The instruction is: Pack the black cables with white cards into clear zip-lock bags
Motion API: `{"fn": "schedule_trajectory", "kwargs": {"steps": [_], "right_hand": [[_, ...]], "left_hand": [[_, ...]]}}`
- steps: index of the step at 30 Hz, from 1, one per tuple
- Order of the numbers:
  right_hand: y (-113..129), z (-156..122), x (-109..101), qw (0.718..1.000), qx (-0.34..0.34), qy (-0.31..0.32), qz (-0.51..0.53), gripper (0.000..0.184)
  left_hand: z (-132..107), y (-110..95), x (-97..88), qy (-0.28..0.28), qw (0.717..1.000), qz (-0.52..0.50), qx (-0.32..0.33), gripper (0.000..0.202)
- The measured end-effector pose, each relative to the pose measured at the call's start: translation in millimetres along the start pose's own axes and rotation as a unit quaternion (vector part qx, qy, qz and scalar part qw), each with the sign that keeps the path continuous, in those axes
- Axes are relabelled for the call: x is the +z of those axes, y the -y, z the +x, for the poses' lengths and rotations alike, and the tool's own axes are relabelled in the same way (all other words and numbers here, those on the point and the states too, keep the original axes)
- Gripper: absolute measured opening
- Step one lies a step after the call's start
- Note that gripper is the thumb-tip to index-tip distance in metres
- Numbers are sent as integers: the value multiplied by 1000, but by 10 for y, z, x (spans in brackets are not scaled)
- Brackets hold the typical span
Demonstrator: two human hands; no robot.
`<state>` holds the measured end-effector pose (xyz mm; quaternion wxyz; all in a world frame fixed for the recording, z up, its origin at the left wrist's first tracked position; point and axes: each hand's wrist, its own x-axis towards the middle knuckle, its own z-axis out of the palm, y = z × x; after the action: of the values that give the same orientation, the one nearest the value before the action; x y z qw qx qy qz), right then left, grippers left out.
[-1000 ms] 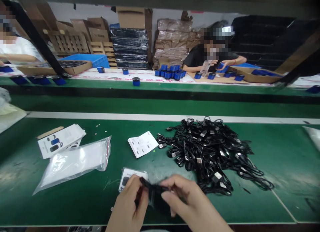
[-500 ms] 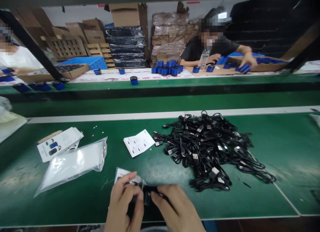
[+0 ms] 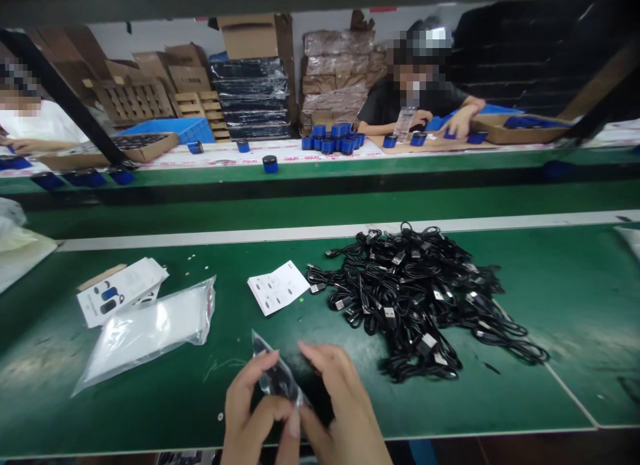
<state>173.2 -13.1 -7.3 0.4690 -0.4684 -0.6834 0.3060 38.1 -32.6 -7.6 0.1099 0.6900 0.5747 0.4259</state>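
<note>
Near the front edge of the table, my left hand pinches a small clear plastic bag between thumb and fingers. Something dark shows through the film, partly covered by my fingers. My right hand is at the bag's lower right edge, its thumb against the film and its index finger raised apart; its other fingers are partly hidden. To the right of my hands lies a heap of black USB cables, each coiled up. Beyond them sits a stack of folded white leaflets.
At left, a large clear bag of white contents overlaps printed cards. A white strip crosses the green table. On the raised shelf behind stand blue round items. A co-worker reaches over it; another person is at far left.
The bag has been tilted more upright, and the printed paper seen in it is now turned from view. My right hand's index finger has lifted away. The co-worker's hand has moved left.
</note>
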Motion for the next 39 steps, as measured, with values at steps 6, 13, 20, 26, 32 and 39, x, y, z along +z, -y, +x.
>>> {"fn": "schedule_trajectory", "kwargs": {"steps": [6, 13, 20, 26, 32, 39], "right_hand": [[51, 158, -65, 979, 133, 155, 11, 17], [158, 280, -294, 961, 174, 190, 95, 13], [100, 209, -249, 939, 255, 144, 178, 8], [134, 264, -256, 949, 244, 115, 164, 19], [139, 248, -294, 967, 185, 117, 127, 19], [113, 219, -294, 968, 182, 128, 115, 16]], "left_hand": [[100, 69, -124, 51, 994, 33, 91, 14], [479, 67, -376, 322, 929, -46, -178, 17], [357, 71, -220, 170, 913, -248, -276, 27], [386, 219, -325, 189, 913, -232, -277, 25], [390, 339, -386, 282, 932, -109, -199, 25], [378, 180, -382, 233, 946, -121, -192, 29]]}}
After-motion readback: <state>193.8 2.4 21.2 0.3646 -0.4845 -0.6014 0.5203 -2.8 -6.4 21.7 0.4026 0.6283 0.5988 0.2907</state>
